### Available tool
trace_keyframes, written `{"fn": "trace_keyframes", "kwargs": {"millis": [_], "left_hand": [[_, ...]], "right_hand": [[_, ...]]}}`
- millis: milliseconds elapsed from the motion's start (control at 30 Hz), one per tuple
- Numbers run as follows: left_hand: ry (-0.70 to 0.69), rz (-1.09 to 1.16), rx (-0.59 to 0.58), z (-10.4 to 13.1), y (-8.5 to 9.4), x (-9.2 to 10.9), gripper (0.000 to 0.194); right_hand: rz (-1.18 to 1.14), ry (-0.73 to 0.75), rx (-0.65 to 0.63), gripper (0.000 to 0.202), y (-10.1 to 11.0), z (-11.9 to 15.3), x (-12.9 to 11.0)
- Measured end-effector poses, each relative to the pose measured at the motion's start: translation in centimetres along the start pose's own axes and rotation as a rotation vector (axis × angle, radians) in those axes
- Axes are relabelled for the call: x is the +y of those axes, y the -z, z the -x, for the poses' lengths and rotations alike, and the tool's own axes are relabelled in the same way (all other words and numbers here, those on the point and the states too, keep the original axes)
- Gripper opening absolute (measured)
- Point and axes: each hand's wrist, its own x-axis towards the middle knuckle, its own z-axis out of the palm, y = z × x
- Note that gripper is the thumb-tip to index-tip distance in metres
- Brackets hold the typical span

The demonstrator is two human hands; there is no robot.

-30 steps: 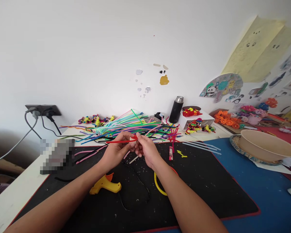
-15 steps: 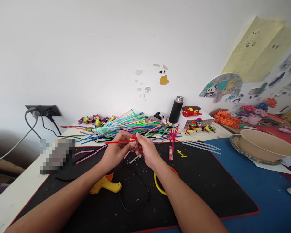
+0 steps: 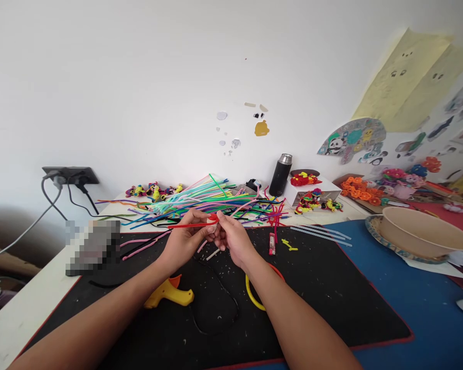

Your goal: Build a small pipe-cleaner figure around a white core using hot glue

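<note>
Above the black mat (image 3: 316, 303), both of my hands meet around a red pipe cleaner (image 3: 189, 225). One end of it is coiled at my fingertips, and the rest sticks out straight to the left. My left hand (image 3: 185, 241) is closed on it, thumb and fingers pinching near the coil. My right hand (image 3: 233, 237) pinches the coiled end from the other side. A small pale piece shows under the coil; I cannot make out what it is. Below my left forearm lies a yellow glue gun (image 3: 173, 295), partly hidden by the arm.
Behind my hands spreads a pile of coloured pipe cleaners (image 3: 200, 198). A black thermos (image 3: 281, 176) stands by a white box (image 3: 312, 192). Glue sticks (image 3: 322, 234), a red lighter (image 3: 271, 244) and a yellow-orange ring (image 3: 254, 295) lie rightward. A beige bowl (image 3: 424, 236) sits far right.
Hardly anything differs: both hands keep the same pinch on the red pipe cleaner. The whole view has shifted very slightly.
</note>
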Motion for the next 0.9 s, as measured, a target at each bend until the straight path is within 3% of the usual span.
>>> {"fn": "trace_keyframes", "kwargs": {"millis": [533, 900], "left_hand": [[-0.053, -0.069, 0.018, -0.1, 0.3, -0.4, 0.027], [-0.080, -0.134, 0.008, 0.0, 0.9, -1.4, 0.021]], "right_hand": [[-0.136, -0.089, 0.031, 0.057, 0.1, 0.0, -0.4], [-0.111, -0.053, 0.004, 0.053, -0.1, 0.1, -0.3]]}}
